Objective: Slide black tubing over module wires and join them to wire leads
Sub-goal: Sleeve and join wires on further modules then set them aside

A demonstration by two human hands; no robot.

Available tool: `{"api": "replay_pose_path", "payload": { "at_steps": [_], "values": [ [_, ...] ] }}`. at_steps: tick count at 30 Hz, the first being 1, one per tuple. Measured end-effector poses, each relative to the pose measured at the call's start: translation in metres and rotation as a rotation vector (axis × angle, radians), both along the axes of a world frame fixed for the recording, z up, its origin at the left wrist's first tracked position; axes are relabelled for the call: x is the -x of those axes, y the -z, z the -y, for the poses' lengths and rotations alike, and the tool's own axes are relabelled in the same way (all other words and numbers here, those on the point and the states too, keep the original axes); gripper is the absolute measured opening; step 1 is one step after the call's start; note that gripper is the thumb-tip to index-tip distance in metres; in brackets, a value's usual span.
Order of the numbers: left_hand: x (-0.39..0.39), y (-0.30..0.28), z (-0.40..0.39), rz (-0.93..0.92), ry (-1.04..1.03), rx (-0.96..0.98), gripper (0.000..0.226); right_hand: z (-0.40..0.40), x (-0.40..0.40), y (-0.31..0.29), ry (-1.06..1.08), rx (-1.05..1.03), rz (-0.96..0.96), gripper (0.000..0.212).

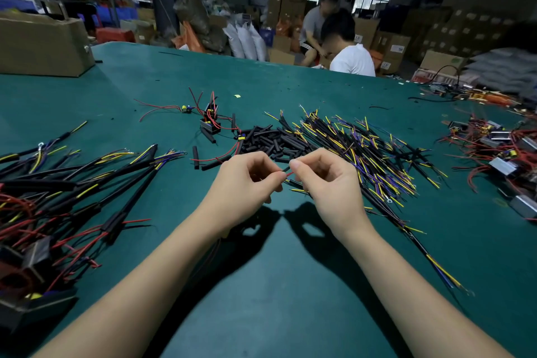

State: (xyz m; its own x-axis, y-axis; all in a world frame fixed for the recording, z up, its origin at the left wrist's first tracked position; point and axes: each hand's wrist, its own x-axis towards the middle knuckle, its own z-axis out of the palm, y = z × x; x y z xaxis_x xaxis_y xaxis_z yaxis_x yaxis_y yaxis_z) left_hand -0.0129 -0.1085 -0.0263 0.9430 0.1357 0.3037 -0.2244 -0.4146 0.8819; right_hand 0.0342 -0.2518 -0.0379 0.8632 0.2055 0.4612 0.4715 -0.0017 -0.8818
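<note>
Two hands (247,180) (325,180) pinching one red wire (289,174)

No readable text, cardboard boxes (390,48) at the back bear labels too blurred and small to read

Both hands (286,176) pinch red wire (287,174) w/ tubing.

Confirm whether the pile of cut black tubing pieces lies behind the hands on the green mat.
Yes, the black tubing pieces lie heaped just beyond both hands on the green mat.
</note>
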Motion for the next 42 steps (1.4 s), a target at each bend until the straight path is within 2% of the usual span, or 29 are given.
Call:
{"api": "replay_pose_path", "payload": {
  "at_steps": [4, 10, 19, 21, 24, 25, 26, 28, 31, 34, 35, 39, 42],
  "values": [
    [0.000, 0.001, -0.002, -0.050, 0.016, 0.029, 0.015, -0.001, 0.002, 0.007, 0.092, 0.157, 0.172, 0.016],
    [0.002, 0.002, -0.002, -0.079, 0.010, -0.005, 0.014, 0.005, -0.006, 0.010, -0.031, 0.118, -0.041, 0.009],
    [0.002, 0.000, -0.003, -0.134, 0.027, -0.013, 0.015, 0.003, -0.005, 0.011, 0.046, 0.101, 0.036, 0.014],
    [0.002, -0.001, -0.003, -0.145, 0.041, 0.004, 0.016, 0.002, -0.003, 0.011, 0.110, 0.155, 0.170, 0.016],
    [0.003, -0.001, -0.004, -0.153, 0.050, -0.009, 0.017, 0.004, 0.001, 0.010, 0.259, 0.450, 0.648, 0.015],
    [0.004, -0.001, -0.004, -0.152, 0.043, -0.027, 0.016, 0.005, 0.000, 0.010, 0.280, 0.506, 0.723, 0.014],
    [0.004, -0.001, -0.004, -0.151, 0.032, -0.045, 0.016, 0.007, -0.001, 0.009, 0.269, 0.523, 0.720, 0.011],
    [0.004, 0.000, -0.004, -0.145, -0.008, -0.079, 0.015, 0.010, -0.003, 0.006, 0.170, 0.513, 0.611, 0.005],
    [0.002, 0.001, -0.006, -0.131, -0.103, -0.119, 0.014, 0.014, -0.008, -0.001, 0.091, 0.404, 0.384, 0.019],
    [0.000, 0.003, -0.006, -0.132, -0.152, -0.118, 0.015, 0.022, -0.027, -0.016, 0.314, 0.178, 0.220, 0.009],
    [-0.001, 0.005, -0.005, -0.127, -0.157, -0.122, 0.015, 0.027, -0.039, -0.021, 0.405, 0.174, 0.153, 0.007],
    [-0.001, 0.009, 0.000, -0.038, -0.184, -0.137, 0.014, 0.050, -0.083, -0.026, 0.660, 0.567, -0.149, 0.020],
    [-0.002, 0.012, 0.000, 0.012, -0.223, -0.153, 0.013, 0.053, -0.100, -0.025, 0.706, 0.859, -0.182, 0.021]
  ]
}}
